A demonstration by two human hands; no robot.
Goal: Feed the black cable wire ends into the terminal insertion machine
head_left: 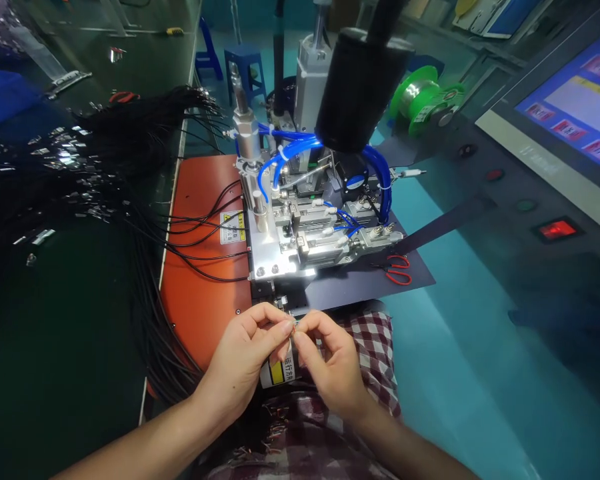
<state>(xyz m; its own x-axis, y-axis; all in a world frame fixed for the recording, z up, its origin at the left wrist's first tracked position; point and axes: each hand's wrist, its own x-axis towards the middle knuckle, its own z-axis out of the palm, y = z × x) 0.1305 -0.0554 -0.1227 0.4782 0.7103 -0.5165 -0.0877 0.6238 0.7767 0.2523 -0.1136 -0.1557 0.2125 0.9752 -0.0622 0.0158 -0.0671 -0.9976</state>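
Both hands meet just in front of the metal fixture (300, 233). The left hand (245, 363) and right hand (330, 367) each hold a pinching grip on a thin wire end (294, 325) between them, above the checked cloth (375, 347).

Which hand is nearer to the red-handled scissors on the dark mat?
Right. The right hand is below and left of the red-handled scissors, pinching a small part with the left hand, which sits farther left, in front of the orange plate.
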